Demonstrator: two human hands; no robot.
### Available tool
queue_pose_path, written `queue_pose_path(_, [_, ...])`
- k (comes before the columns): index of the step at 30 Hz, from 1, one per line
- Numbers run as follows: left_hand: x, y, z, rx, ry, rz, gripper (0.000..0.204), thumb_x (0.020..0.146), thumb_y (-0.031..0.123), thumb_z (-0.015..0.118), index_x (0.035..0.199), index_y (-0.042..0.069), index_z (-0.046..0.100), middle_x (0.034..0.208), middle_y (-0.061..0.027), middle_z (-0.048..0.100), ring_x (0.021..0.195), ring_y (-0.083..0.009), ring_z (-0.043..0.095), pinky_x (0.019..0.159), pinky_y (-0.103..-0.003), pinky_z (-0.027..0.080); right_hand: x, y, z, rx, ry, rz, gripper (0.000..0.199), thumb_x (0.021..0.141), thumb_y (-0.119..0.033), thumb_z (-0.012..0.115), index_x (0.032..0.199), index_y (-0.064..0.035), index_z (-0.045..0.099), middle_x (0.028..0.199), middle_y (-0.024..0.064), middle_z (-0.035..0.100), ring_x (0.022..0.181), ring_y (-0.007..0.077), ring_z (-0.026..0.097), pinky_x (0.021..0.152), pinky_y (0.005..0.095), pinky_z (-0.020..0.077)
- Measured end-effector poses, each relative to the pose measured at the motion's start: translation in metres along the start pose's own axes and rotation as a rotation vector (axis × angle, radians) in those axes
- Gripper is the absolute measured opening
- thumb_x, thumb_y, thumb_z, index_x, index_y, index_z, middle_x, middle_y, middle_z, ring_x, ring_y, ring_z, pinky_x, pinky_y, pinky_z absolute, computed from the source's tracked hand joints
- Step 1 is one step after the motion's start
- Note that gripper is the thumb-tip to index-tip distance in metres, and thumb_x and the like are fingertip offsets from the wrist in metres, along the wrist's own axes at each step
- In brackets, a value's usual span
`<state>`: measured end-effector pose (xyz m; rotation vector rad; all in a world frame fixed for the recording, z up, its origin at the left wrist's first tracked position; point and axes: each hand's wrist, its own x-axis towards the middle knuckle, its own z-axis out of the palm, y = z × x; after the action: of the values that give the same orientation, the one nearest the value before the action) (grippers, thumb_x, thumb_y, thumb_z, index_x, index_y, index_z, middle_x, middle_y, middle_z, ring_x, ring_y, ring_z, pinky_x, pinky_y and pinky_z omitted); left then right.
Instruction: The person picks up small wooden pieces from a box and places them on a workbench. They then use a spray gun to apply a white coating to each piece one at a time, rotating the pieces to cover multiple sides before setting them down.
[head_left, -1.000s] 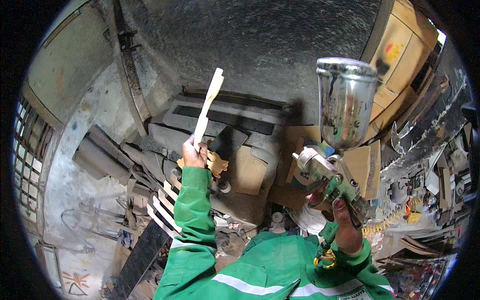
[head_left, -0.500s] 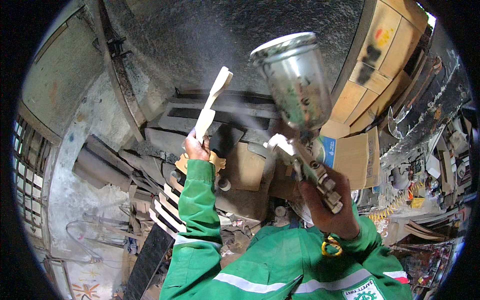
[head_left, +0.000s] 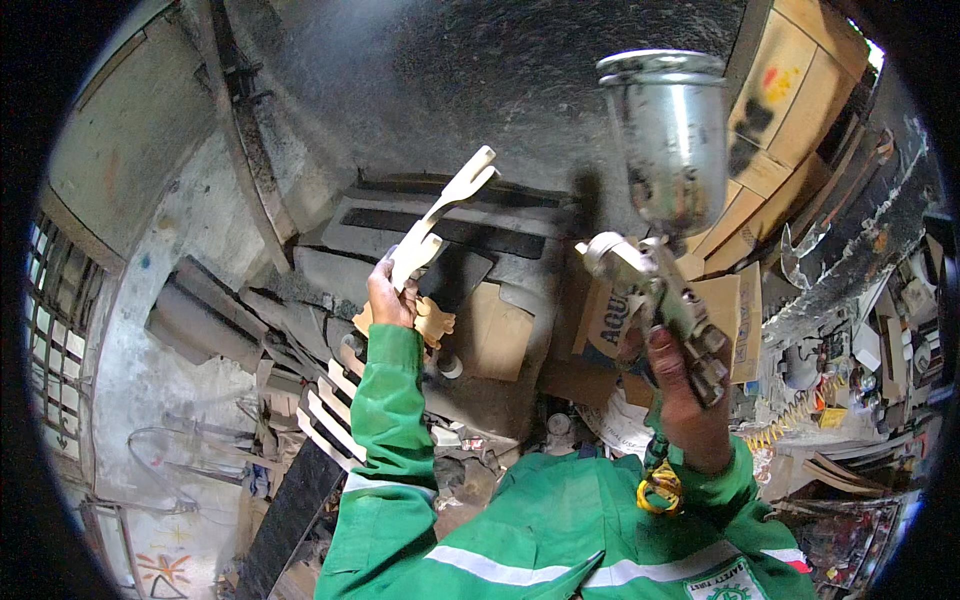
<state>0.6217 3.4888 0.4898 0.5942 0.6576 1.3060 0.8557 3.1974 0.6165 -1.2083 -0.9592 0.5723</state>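
My left hand is closed around the lower end of a slim, curved cream-coloured piece. This piece slants up to the right and has a notched, forked tip. A metal spray gun is gripped in my right hand, its nozzle pointing left toward the cream piece, with a gap between them. On top of the gun stands a silver paint cup, nearly upright. Behind and below my left hand sits a tan, irregularly shaped piece. Several pale slats lie beside my left forearm.
A dark, dusty surface rises ahead, with light haze before it. Cardboard boxes and tan panels stand to the right. A yellow coiled hose hangs among cluttered tools. A dark board leans at lower left.
My right hand has moved the spray gun to the right, away from the cream piece, and its cup is more upright. The cream piece now leans further right and is turned.
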Motion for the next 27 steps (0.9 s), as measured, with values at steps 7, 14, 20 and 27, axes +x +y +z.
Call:
queue_pose_path(7, [0.000,0.006,0.014,-0.097,-0.107,-0.003,0.032,0.089,0.008,0.040,0.118,-0.003,0.044,0.101,-0.0158,0.060,0.059,-0.0152,0.058,0.044,-0.018,0.047,-0.018,0.036,0.012,-0.267,-0.146,-0.184,0.036,0.076,-0.008,0.071,0.106,0.0010,0.052,0.094,0.0118,0.059,0.084,0.0192,0.058,0.075,0.0327,0.0460])
queue_pose_path(14, [0.023,0.026,-0.020,-0.117,-0.101,-0.071,0.023,0.088,0.011,0.049,0.105,-0.003,0.055,0.091,-0.0110,0.064,0.061,-0.0113,0.061,0.039,-0.014,0.042,-0.025,0.023,-0.023,0.231,-0.190,0.293,0.031,0.089,-0.008,0.054,0.118,-0.0006,0.049,0.109,0.0085,0.058,0.098,0.0161,0.055,0.085,0.0290,0.0443])
queue_pose_path(20, [0.043,0.037,-0.043,0.106,-0.066,-0.056,0.023,0.088,0.014,0.049,0.101,-0.002,0.058,0.082,-0.0085,0.064,0.053,-0.0071,0.056,0.034,-0.012,0.034,-0.029,0.004,-0.049,0.032,-0.162,0.136,0.044,0.091,-0.034,0.044,0.113,0.0030,0.048,0.096,0.0139,0.059,0.089,0.0235,0.057,0.080,0.0353,0.0442])
queue_pose_path(27, [0.055,0.023,-0.027,0.123,-0.161,-0.095,0.023,0.089,0.012,0.047,0.103,-0.004,0.056,0.087,-0.0113,0.064,0.057,-0.0099,0.059,0.034,-0.012,0.037,-0.033,0.005,-0.050,-0.470,-0.069,-0.106,0.044,0.078,-0.011,0.067,0.114,0.0046,0.049,0.099,0.0153,0.061,0.080,0.0213,0.061,0.070,0.0328,0.0489])
